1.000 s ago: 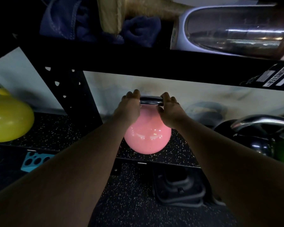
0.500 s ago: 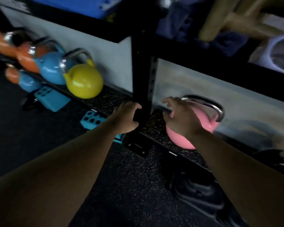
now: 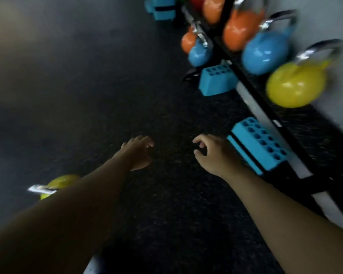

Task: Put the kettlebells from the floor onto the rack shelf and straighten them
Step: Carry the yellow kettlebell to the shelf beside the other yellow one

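A yellow kettlebell (image 3: 56,183) with a steel handle sits on the dark floor at lower left, partly hidden behind my left forearm. My left hand (image 3: 138,153) hovers over the floor, fingers loosely apart, holding nothing. My right hand (image 3: 212,153) is beside it, fingers spread and empty. On the rack shelf (image 3: 313,131) at right stand a yellow kettlebell (image 3: 294,85), a blue one (image 3: 265,52) and an orange one (image 3: 240,30). On the floor by the rack stand a small blue kettlebell (image 3: 199,53) and a small orange one (image 3: 187,42).
Two cyan blocks with round holes lie on the floor against the rack, one near my right hand (image 3: 257,144), one farther along (image 3: 217,80). Another cyan object (image 3: 160,7) is at the top. Dark speckled rubber floor (image 3: 87,86) stretches to the left.
Both hands have come off the pink kettlebell and the rack post. The view has swung left and down to the floor; the pink kettlebell is out of sight.
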`<state>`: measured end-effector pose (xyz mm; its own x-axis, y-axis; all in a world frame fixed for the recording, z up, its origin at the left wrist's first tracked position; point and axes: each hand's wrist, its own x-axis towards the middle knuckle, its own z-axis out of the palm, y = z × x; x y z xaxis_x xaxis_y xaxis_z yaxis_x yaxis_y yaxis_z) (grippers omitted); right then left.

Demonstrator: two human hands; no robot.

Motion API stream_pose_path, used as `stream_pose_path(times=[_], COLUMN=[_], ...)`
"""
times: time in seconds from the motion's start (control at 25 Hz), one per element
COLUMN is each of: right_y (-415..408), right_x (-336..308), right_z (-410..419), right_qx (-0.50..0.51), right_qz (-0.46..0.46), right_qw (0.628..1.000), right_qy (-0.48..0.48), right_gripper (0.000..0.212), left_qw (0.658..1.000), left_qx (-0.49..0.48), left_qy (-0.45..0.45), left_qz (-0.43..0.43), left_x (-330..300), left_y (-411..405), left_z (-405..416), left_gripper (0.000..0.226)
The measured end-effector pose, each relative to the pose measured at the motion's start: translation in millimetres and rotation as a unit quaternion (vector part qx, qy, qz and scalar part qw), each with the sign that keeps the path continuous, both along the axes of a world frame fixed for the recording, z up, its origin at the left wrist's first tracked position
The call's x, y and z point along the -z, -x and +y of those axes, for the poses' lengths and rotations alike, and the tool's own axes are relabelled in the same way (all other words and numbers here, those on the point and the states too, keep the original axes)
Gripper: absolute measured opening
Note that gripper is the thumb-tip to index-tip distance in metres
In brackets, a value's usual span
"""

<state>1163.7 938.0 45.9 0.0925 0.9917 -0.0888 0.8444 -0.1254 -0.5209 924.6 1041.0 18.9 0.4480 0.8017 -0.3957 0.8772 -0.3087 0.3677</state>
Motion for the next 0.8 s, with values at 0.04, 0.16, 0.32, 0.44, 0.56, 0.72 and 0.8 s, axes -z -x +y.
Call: stream_pose_path(times=[0.04,0.16,0.32,0.44,0.56,0.72,0.8], right_y=[44,173,323,423,489,531,542], right_x=[10,34,67,109,165,240,274], right_z=[21,77,134,160,168,173,177], right_qx=[-0.026,-0.1,-0.18,-0.219,-0.263,-0.278,-0.292], right_qz=[0.004,0.005,0.004,0.005,0.015,0.01,0.004], right_qw=[1.0,0.993,0.978,0.968,0.953,0.939,0.925], right_qy=[0.016,0.059,0.107,0.122,0.152,0.203,0.241], right_gripper=[0.027,0.028,0.03,0.026,0.024,0.041,0.043], left_qw=[0.999,0.991,0.972,0.965,0.963,0.963,0.962], left_qx=[-0.029,-0.124,-0.205,-0.194,-0.154,-0.066,-0.043], left_qy=[0.009,0.017,0.014,0.004,0.009,-0.004,0.02], left_qz=[0.011,0.043,0.111,0.179,0.221,0.26,0.269], left_x=[9,32,56,89,130,185,222], left_y=[50,199,356,447,495,512,510], left_z=[7,19,22,32,46,75,85], left_gripper=[0.052,0.054,0.067,0.071,0.079,0.086,0.084])
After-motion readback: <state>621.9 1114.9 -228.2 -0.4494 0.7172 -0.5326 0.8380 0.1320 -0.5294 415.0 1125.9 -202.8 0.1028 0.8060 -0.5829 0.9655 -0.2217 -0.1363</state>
